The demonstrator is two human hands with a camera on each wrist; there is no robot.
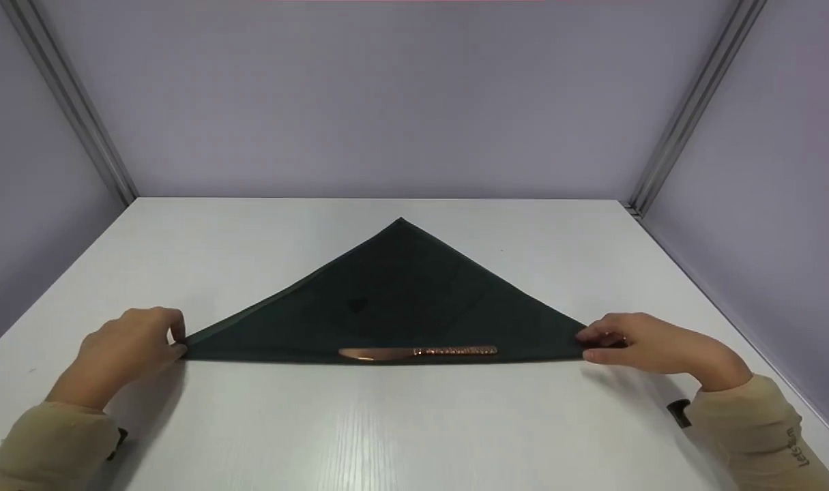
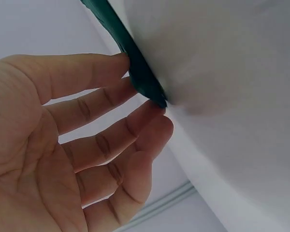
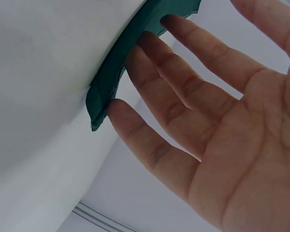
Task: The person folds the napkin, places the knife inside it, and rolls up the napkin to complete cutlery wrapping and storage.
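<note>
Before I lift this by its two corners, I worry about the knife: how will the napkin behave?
The napkin is probably floppy: thin folded cloth lying flat, so it would sag between the left hand and right hand. The knife rests loose near the fold and may slide off.

A knife (image 1: 417, 352) lies on the napkin's (image 1: 400, 293) near edge.
</note>
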